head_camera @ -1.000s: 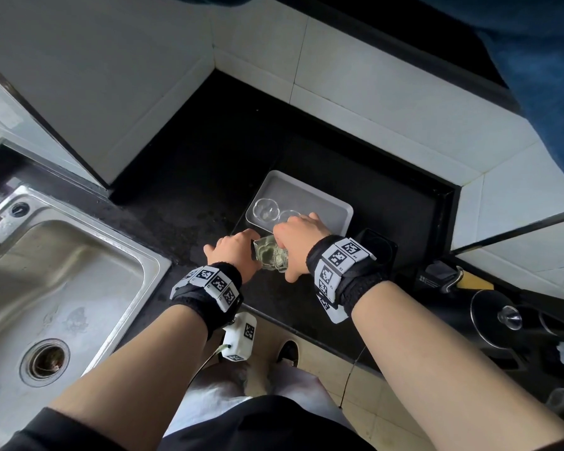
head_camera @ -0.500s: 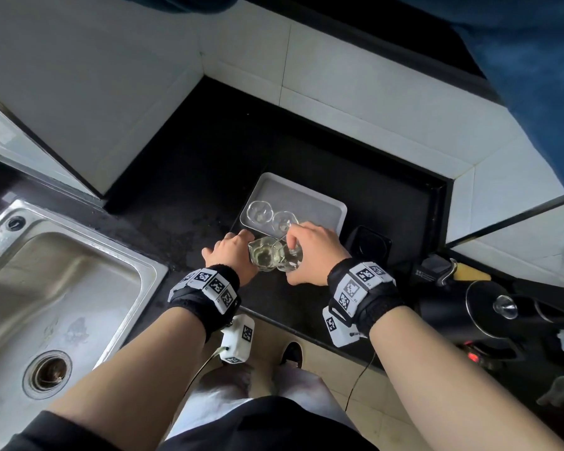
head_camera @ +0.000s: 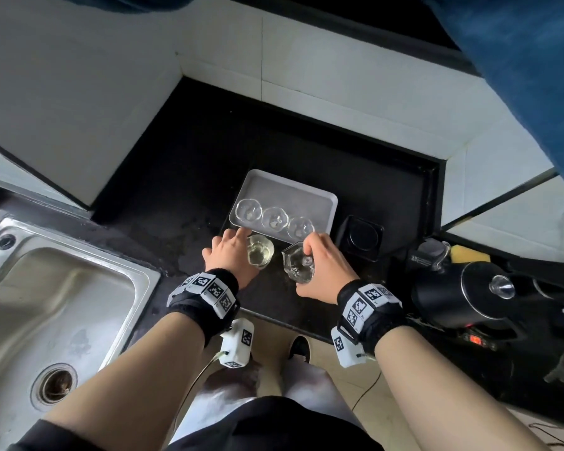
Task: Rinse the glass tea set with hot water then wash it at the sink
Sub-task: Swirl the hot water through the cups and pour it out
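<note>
On the black counter, my left hand [head_camera: 230, 255] grips a glass pitcher [head_camera: 260, 254] with pale liquid in it. My right hand [head_camera: 324, 270] holds a lidded glass teapot [head_camera: 298, 263] just right of the pitcher, a gap between the two vessels. Behind them a grey tray [head_camera: 310, 198] carries three small glass cups in a row: left cup [head_camera: 248, 211], middle cup [head_camera: 275, 219], right cup [head_camera: 300, 227]. All three stand upright along the tray's near edge.
A steel sink [head_camera: 46, 320] with its drain [head_camera: 54, 385] lies to the left. A black kettle [head_camera: 463, 296] with a glass lid knob stands on the right, a black square holder [head_camera: 360, 237] beside the tray, a yellow sponge [head_camera: 468, 253] behind. White tiled walls enclose the corner.
My hands have drawn apart, separating the teapot from the pitcher it was held over. A third cup, hidden before, now shows on the tray. The view has shifted slightly.
</note>
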A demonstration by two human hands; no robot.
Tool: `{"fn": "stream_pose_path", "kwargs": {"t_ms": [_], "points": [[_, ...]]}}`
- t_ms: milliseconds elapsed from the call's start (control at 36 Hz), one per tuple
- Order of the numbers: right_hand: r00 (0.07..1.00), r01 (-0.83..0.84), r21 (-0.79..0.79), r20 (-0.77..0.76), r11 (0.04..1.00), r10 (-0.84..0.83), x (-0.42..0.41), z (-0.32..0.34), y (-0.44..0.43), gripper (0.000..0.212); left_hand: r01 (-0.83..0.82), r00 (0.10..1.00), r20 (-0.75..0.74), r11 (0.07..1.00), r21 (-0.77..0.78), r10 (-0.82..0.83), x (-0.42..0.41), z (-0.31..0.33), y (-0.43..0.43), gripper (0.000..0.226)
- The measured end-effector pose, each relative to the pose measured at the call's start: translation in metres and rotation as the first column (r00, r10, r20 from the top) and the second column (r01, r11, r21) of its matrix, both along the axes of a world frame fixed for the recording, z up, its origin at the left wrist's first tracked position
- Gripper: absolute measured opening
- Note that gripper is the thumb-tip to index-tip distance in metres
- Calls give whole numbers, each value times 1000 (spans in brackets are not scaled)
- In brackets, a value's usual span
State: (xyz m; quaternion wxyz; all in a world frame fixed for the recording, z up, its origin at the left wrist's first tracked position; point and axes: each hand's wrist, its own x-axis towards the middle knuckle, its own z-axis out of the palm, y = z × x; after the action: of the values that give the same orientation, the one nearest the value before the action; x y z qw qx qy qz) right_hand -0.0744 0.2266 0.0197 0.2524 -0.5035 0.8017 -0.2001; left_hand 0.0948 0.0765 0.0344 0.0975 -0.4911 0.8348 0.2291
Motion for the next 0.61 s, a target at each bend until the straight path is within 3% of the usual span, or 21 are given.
{"fn": "stream_pose_path", "kwargs": {"t_ms": [194, 611], "points": [[1000, 9, 4, -16, 1000, -9, -6, -12, 8, 61, 9, 999, -43, 1000, -1, -9, -8, -3, 4, 91], [1000, 0, 50, -25, 999, 1, -9, -25, 12, 63, 38, 995, -86, 999, -35, -41, -16, -12, 4, 82]]}}
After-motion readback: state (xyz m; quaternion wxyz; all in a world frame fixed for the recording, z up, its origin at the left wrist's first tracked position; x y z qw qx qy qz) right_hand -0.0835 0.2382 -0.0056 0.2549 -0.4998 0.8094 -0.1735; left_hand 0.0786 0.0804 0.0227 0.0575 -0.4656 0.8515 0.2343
